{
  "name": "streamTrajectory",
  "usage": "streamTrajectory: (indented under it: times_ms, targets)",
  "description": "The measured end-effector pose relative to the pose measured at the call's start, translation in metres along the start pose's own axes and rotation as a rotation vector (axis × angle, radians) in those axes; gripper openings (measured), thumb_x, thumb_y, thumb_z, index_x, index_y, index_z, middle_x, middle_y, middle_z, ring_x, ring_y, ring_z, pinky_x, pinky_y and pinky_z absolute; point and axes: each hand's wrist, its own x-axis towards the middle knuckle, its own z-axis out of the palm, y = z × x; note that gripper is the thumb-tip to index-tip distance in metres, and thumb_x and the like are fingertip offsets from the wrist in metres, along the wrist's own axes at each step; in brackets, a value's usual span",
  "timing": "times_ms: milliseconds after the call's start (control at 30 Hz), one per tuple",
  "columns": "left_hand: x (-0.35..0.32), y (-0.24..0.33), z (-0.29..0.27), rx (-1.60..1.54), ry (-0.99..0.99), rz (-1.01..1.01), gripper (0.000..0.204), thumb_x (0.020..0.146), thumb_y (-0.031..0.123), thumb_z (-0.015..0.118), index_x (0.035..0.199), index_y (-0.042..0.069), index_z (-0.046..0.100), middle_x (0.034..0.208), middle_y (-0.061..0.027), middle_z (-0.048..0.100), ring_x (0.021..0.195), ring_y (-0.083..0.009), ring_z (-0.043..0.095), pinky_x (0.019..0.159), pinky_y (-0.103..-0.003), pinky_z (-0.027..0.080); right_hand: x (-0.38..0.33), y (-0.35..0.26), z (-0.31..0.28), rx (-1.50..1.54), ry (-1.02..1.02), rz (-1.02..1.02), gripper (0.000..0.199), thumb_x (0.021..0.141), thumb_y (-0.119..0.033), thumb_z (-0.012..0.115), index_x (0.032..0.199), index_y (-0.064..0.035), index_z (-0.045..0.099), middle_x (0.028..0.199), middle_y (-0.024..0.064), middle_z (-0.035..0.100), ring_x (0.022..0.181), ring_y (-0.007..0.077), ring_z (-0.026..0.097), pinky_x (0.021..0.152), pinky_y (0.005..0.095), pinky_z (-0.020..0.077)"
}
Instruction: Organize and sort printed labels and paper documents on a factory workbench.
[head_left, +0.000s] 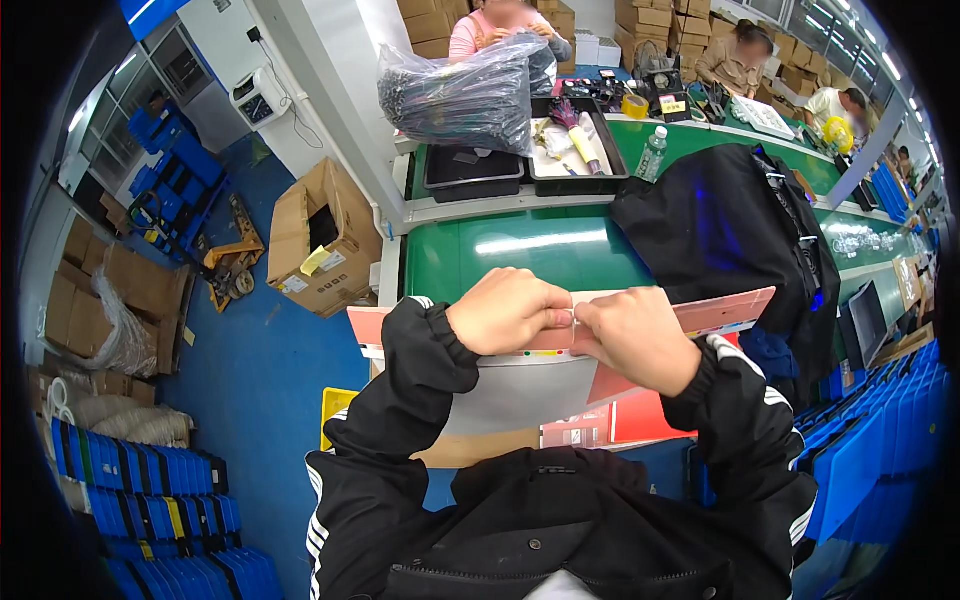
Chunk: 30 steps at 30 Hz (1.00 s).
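Observation:
A wide pink printed sheet, with a white margin and small coloured dots along its edge, stretches across in front of my body. My left hand is closed at the middle of the sheet, thumb and fingers pinched together. Right beside it, my right hand pinches the same spot, and the fingertips of both hands nearly touch. A small pale bit shows between the fingertips, too small to name. Below the hands hangs a grey surface. Lower right of it is a red and white printed sheet.
Ahead runs a green conveyor belt with a black jacket draped at its right. Black trays, a plastic bag and a bottle stand beyond. An open carton sits left; blue bins are stacked right. Several people sit far off.

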Motion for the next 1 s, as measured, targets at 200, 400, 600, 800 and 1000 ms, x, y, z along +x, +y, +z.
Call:
streamTrajectory:
  times_ms: [200,400,600,800,1000]
  targets:
    - [0.006,0.002,0.006,0.238,0.126,-0.071,0.01,0.081,0.014,0.059,0.078,0.006,0.064,0.062,-0.012,0.06,0.053,-0.0338,0.047,0.052,-0.037,0.039,-0.002,0.003,0.003,-0.047,-0.206,0.058,0.01,0.071,-0.017,0.065,0.073,-0.0097,0.057,0.067,0.0026,0.059,0.061,0.0208,0.057,0.059,0.0314,0.0426]
    - [0.005,-0.01,0.012,0.242,0.317,-0.215,0.012,0.082,0.016,0.058,0.078,0.005,0.063,0.062,-0.0126,0.059,0.054,-0.0345,0.049,0.053,-0.038,0.039,-0.021,-0.021,0.019,-0.211,0.002,0.023,0.009,0.072,-0.015,0.061,0.079,-0.0096,0.059,0.079,0.0027,0.061,0.077,0.0185,0.058,0.07,0.03,0.0421]
    - [0.001,-0.016,0.009,0.246,0.403,-0.338,0.016,0.084,0.018,0.056,0.078,0.004,0.062,0.067,-0.0149,0.063,0.06,-0.039,0.053,0.056,-0.042,0.043,-0.034,-0.017,0.037,-0.132,0.013,0.062,0.014,0.074,-0.014,0.058,0.087,-0.0085,0.057,0.086,0.0036,0.061,0.086,0.0192,0.058,0.074,0.0307,0.0413]
    - [-0.001,-0.012,0.006,0.349,0.265,-0.247,0.016,0.082,0.022,0.059,0.081,0.006,0.064,0.077,-0.009,0.065,0.061,-0.0308,0.057,0.058,-0.037,0.043,-0.039,-0.01,0.049,-0.144,0.1,0.065,0.02,0.075,-0.014,0.055,0.094,-0.0087,0.055,0.089,0.0023,0.061,0.085,0.0172,0.058,0.074,0.0298,0.0422]
    - [0.005,0.002,0.032,0.835,0.278,0.178,0.016,0.078,0.025,0.061,0.086,0.011,0.066,0.099,0.0001,0.064,0.092,-0.0258,0.058,0.09,-0.046,0.04,-0.032,0.006,0.033,-0.103,0.011,0.045,0.023,0.075,-0.015,0.055,0.096,-0.0107,0.063,0.084,0.0008,0.066,0.076,0.017,0.06,0.068,0.0296,0.043]
